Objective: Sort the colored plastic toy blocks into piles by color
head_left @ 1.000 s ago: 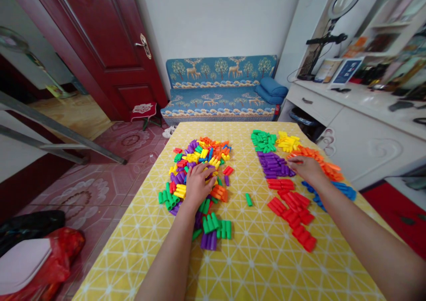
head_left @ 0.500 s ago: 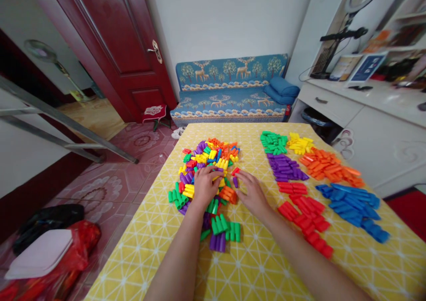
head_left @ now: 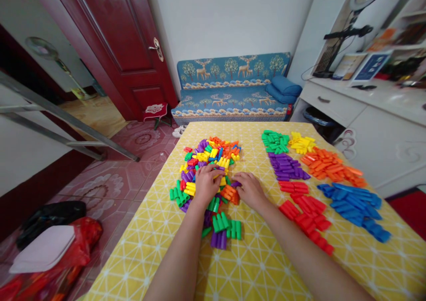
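Observation:
My left hand (head_left: 207, 184) rests over a pile of mixed-colour plastic building pieces (head_left: 189, 188), shaped like short joined tubes. Its fingers are bent and close together among yellow and purple pieces; anything between the tips is too hidden to name. Beside the pile's right edge, my right hand (head_left: 251, 191) has its fingers curled over a small purple tube piece (head_left: 236, 184), gripped at the fingertips. An orange piece (head_left: 229, 193) lies between the hands. Closer to me sit green pieces (head_left: 220, 222) and a purple piece (head_left: 218, 240).
Sorted by colour on the right of the yellow tablecloth (head_left: 258, 265) lie green (head_left: 275, 141), yellow (head_left: 302, 143), purple (head_left: 288, 166), orange (head_left: 333, 167), red (head_left: 308, 210) and blue (head_left: 349, 205) groups. A blue patterned sofa (head_left: 229, 99) stands beyond the table.
My right hand has shifted slightly left and its fingers have closed over the purple piece. The red piece beside it is now hidden. My left hand has stayed almost still.

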Tool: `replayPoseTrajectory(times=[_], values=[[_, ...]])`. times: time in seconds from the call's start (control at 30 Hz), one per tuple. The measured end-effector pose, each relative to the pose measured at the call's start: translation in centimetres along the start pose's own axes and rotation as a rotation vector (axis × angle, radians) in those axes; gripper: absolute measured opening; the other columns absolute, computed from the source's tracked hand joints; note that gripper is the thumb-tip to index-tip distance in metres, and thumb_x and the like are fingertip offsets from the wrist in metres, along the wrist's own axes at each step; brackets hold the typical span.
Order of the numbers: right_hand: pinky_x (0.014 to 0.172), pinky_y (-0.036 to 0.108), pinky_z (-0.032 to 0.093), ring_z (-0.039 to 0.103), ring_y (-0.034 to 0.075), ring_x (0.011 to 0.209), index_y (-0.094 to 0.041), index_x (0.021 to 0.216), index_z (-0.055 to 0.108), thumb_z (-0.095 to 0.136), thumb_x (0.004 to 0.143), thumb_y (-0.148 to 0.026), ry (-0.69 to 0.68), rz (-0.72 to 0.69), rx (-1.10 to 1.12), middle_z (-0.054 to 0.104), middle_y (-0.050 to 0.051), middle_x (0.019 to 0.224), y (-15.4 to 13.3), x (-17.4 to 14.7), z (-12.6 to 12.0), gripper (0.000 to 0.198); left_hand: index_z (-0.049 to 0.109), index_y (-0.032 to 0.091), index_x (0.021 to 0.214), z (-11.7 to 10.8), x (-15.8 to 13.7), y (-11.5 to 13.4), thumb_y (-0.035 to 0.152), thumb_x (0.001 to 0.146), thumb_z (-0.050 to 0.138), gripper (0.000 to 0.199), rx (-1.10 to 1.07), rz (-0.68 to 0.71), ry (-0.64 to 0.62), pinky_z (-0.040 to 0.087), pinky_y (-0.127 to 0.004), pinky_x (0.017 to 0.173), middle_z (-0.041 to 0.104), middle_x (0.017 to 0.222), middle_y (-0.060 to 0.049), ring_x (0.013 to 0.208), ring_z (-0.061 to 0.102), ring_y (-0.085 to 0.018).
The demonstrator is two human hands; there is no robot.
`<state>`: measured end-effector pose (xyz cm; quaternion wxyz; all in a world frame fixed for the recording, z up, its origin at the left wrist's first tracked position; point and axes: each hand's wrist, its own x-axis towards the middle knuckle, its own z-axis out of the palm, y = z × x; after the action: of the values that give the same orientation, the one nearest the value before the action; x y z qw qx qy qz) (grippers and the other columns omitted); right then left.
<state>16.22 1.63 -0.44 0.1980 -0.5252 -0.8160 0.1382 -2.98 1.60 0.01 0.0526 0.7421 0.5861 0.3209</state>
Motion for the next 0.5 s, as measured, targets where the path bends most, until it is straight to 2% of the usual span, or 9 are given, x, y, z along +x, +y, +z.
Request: replayPoseTrajectory(times=[0.1,0.2,0.33,0.5], values=[[0.095,0.035,0.044,0.059,0.021,0.107,-0.021,0.113,0.069,0.052,0.080,-0.011,-0.004,0.042,0.096,0.069,0.006,0.113,-0.7,-1.4,-0.9,0.038,0.075,0.033,0.096,0.0,0.0,0.0,0.023,0.086,0.059,0.021,0.006,-0.007,-0.012,0.039,-0.043,0.101,0.067,0.119,0.001,0.112,0.058,-0.023],[0.096,0.035,0.044,0.058,0.021,0.108,-0.022,0.115,0.066,0.052,0.077,-0.008,0.034,0.041,0.136,0.067,0.006,0.117,-1.9,-2.9,-1.4,0.043,0.075,0.032,0.096,-0.1,0.0,0.1,0.023,0.086,0.059,0.021,0.004,-0.016,-0.017,0.038,-0.043,0.102,0.067,0.120,0.001,0.113,0.057,-0.023],[0.103,0.041,0.038,0.046,0.025,0.121,-0.025,0.120,0.064,0.054,0.070,-0.004,0.040,-0.103,0.041,0.061,0.005,0.128,-3.7,-4.4,-1.2,0.054,0.075,0.033,0.097,-0.2,0.0,0.3,0.023,0.086,0.059,0.022,-0.011,-0.016,-0.026,0.038,-0.042,0.103,0.067,0.120,0.001,0.114,0.057,-0.022],[0.103,0.042,0.037,0.044,0.024,0.122,-0.027,0.123,0.062,0.052,0.080,-0.010,-0.042,-0.200,-0.003,0.056,0.004,0.134,-4.6,-4.7,-0.4,0.047,0.075,0.031,0.096,-0.3,0.0,0.3,0.022,0.086,0.059,0.021,-0.018,-0.016,-0.017,0.038,-0.042,0.104,0.067,0.119,0.001,0.114,0.057,-0.022]])
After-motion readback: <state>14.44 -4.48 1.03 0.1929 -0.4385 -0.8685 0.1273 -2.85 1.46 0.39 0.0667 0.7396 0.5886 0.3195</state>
